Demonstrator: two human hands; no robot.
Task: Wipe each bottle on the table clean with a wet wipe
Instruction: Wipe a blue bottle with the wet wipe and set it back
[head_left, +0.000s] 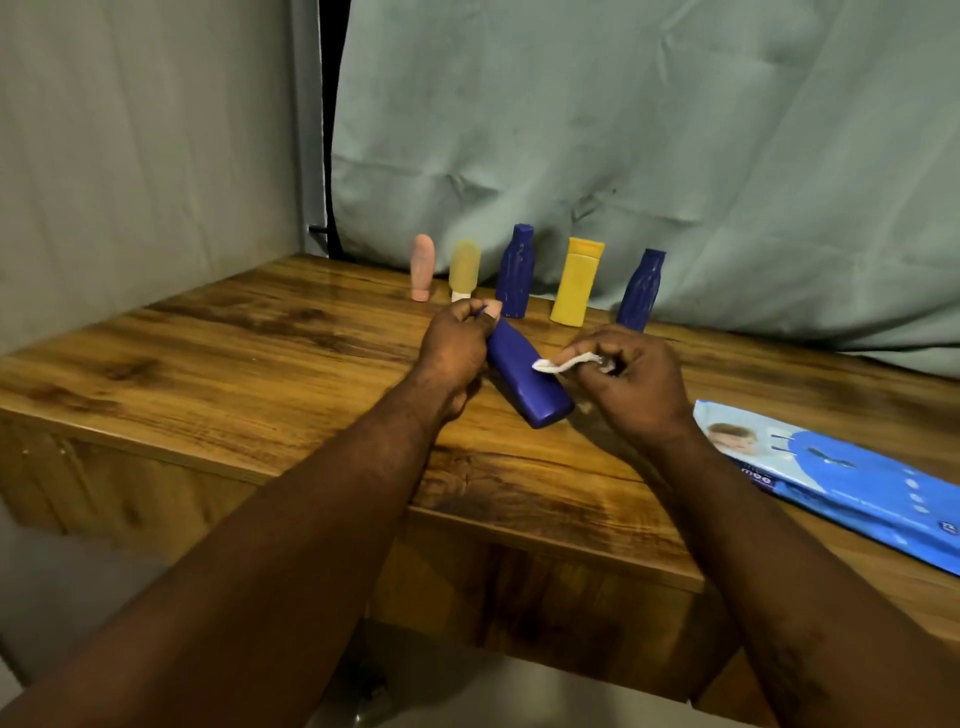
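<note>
My left hand (457, 345) grips the top end of a blue bottle (524, 382), which is tilted with its flat base toward me, just above the wooden table (260, 374). My right hand (631, 384) pinches a crumpled white wet wipe (563, 362) and presses it against the bottle's side. Along the back of the table stand a pink bottle (422, 267), a pale yellow bottle (464, 270), a dark blue bottle (515, 273), a bright yellow bottle (576, 283) and another dark blue bottle (641, 291).
A blue pack of wet wipes (841, 478) lies flat on the table at the right, near its front edge. A grey-green cloth (649, 130) hangs behind the row of bottles. A pale wall closes off the left side.
</note>
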